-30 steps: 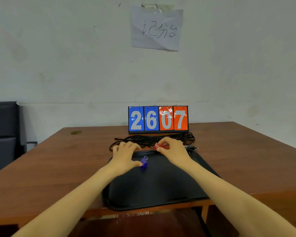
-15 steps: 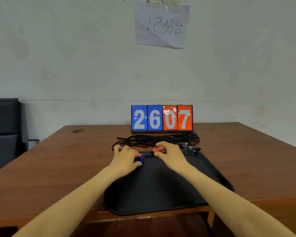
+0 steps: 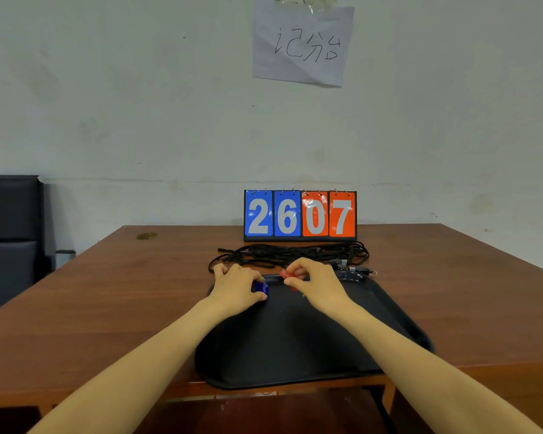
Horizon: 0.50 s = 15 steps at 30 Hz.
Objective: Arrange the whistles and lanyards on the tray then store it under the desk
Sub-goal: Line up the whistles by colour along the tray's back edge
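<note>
My left hand (image 3: 235, 286) has just closed on the blue whistle (image 3: 260, 288). A moment ago that whistle lay loose on the tray (image 3: 295, 346) next to my thumb, with its little ring showing. Now my thumb and fingers are curled round it, near the far left part of the tray. My right hand (image 3: 317, 283) still pinches the red whistle (image 3: 286, 275) at the far edge of the tray, the same as before. I can't quite tell if the red whistle touches the tray or sits just above it, because my fingers hide its bottom. So both my hands are full, one whistle each, and they are near each other but not touching. The black lanyards (image 3: 292, 253) lie in a tangled heap on the table (image 3: 138, 292), behind the tray and in front of the scoreboard (image 3: 300, 214). None of them is on the tray yet. I think I am lining up the two whistles side by side at the back of the tray. The lanyards must come on after that, and only then can the tray go under the table.
</note>
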Available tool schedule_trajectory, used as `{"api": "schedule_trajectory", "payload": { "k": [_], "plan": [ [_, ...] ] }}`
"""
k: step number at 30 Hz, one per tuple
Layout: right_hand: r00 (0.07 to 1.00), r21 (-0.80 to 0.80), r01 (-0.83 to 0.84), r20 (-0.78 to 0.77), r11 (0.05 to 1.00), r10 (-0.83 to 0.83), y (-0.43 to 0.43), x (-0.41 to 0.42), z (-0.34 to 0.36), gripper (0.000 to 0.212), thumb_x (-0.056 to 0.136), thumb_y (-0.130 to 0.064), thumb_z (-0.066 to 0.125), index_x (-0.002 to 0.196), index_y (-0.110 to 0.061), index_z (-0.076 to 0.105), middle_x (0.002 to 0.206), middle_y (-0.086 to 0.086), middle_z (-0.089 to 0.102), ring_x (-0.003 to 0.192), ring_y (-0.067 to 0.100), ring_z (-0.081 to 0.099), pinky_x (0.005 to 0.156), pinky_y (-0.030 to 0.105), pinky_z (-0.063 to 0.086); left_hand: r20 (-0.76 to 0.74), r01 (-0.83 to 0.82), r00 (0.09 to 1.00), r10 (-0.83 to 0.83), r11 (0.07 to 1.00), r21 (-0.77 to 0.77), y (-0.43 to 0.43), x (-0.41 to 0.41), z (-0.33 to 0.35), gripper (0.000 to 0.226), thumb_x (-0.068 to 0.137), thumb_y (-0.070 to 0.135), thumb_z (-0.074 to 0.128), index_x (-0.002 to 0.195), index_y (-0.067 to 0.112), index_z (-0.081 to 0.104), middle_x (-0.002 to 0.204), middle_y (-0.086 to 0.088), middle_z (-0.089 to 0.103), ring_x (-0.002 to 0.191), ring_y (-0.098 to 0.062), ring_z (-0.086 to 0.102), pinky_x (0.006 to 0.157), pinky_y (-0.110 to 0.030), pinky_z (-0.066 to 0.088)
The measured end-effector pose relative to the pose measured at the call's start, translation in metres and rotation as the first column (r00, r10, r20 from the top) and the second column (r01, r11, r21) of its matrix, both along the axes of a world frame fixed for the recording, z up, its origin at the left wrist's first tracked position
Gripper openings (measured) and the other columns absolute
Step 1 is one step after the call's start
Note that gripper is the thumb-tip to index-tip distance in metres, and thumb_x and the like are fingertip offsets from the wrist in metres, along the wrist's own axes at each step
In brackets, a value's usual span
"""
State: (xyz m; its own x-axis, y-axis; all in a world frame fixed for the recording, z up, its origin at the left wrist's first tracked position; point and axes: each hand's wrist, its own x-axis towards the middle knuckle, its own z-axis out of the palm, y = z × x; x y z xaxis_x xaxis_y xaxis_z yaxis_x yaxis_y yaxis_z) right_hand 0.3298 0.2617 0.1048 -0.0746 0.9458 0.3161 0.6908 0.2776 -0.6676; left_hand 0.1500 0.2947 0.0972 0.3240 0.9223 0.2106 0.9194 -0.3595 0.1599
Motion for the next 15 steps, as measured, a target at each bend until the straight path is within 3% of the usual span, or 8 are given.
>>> {"api": "schedule_trajectory", "payload": {
  "k": [3,5,8,10,13,15],
  "plan": [
    [0.999,-0.010,-0.015,-0.031,1.000,0.015,-0.003,0.001,0.004,0.020,0.085,-0.024,0.066,0.104,-0.019,0.062,0.098,-0.008,0.064,0.087,0.002,0.058,0.075,0.015,0.050,0.024,0.008,1.000,-0.009,0.999,0.047,-0.006,0.003,0.003,0.058,0.083,0.049,0.058,0.136,0.031,0.040,0.141,0.006,0.041,0.134,-0.018,0.028,0.107,-0.042,0.016],
    [0.996,-0.049,-0.033,-0.082,0.998,0.029,-0.006,0.002,0.008,0.022,0.085,-0.025,0.067,0.104,-0.018,0.060,0.098,-0.007,0.065,0.086,0.002,0.059,0.067,0.011,0.046,0.098,0.079,0.991,-0.094,0.986,0.144,-0.010,0.004,0.009,0.059,0.086,0.047,0.056,0.140,0.035,0.034,0.145,0.010,0.038,0.135,-0.013,0.024,0.105,-0.037,0.014],
    [0.991,-0.135,-0.079,-0.122,0.988,0.063,-0.010,0.005,0.014,0.026,0.083,-0.028,0.068,0.104,-0.019,0.056,0.095,-0.007,0.066,0.090,0.008,0.063,0.073,0.016,0.045,0.101,0.227,0.959,-0.265,0.931,0.287,-0.017,0.006,0.019,0.039,0.090,0.043,0.051,0.129,0.040,0.048,0.131,0.020,0.050,0.125,-0.006,0.031,0.089,-0.025,0.010],
    [0.984,-0.178,-0.129,-0.145,0.976,0.104,-0.015,0.006,0.018,0.024,0.083,-0.027,0.068,0.102,-0.020,0.056,0.094,-0.007,0.067,0.090,0.008,0.065,0.079,0.020,0.048,0.080,0.280,0.943,-0.322,0.902,0.328,-0.021,0.006,0.023,0.027,0.091,0.042,0.051,0.115,0.039,0.060,0.118,0.021,0.058,0.119,-0.005,0.036,0.087,-0.023,0.008],
    [0.979,-0.196,-0.157,-0.158,0.968,0.127,-0.020,0.009,0.022,0.025,0.087,-0.028,0.063,0.110,-0.021,0.058,0.106,-0.005,0.065,0.100,0.008,0.061,0.089,0.026,0.046,0.115,0.246,0.946,-0.303,0.904,0.351,-0.026,0.006,0.023,0.022,0.090,0.041,0.053,0.107,0.034,0.066,0.107,0.017,0.062,0.113,-0.005,0.040,0.090,-0.024,0.009],
    [0.987,-0.199,-0.114,-0.133,0.973,0.089,-0.021,0.012,0.024,0.033,0.090,-0.031,0.059,0.121,-0.021,0.055,0.119,-0.004,0.059,0.110,0.010,0.054,0.091,0.025,0.041,0.204,0.140,0.953,-0.225,0.921,0.364,-0.028,0.006,0.021,0.021,0.088,0.041,0.056,0.104,0.032,0.067,0.104,0.015,0.062,0.110,-0.005,0.042,0.088,-0.025,0.012]
  ]
}}
